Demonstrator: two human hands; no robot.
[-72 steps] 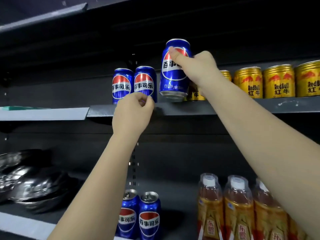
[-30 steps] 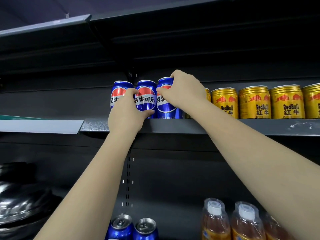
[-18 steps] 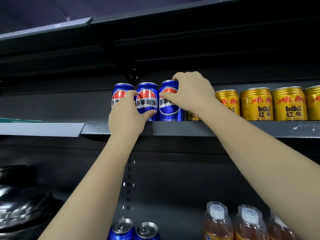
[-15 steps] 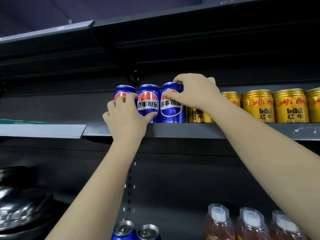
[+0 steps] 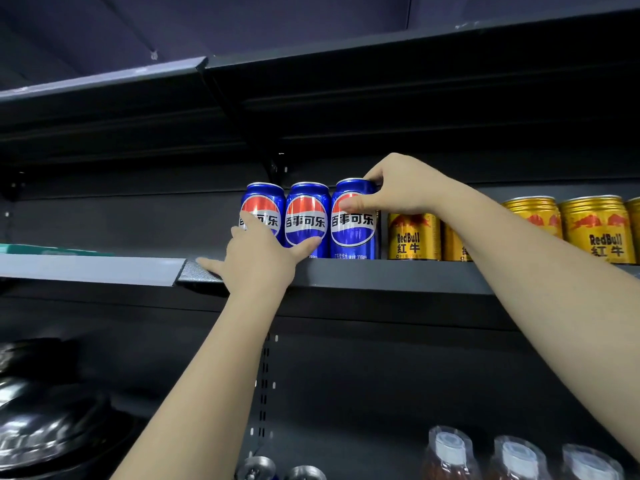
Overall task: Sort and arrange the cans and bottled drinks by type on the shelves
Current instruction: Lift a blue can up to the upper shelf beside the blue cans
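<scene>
Three blue Pepsi cans stand side by side on the dark upper shelf (image 5: 381,273). My right hand (image 5: 398,187) grips the top of the rightmost Pepsi can (image 5: 353,230), thumb on its front and fingers over its rim. My left hand (image 5: 258,258) is spread open in front of the left Pepsi can (image 5: 265,202) and the middle Pepsi can (image 5: 306,216), thumb touching the middle can's base, little finger resting on the shelf edge. Gold Red Bull cans (image 5: 414,237) stand in a row to the right; my right forearm hides part of them.
On the lower shelf are clear bottles with white caps (image 5: 448,452) at the right and the tops of two cans (image 5: 258,467) at the bottom centre. Shiny dark packages (image 5: 45,420) lie lower left. A grey shelf strip (image 5: 86,268) runs left. Another shelf overhangs above.
My right hand set the third Pepsi can down beside the other two and shifted to its top. My left hand went from closed at the shelf edge to spread open against the cans.
</scene>
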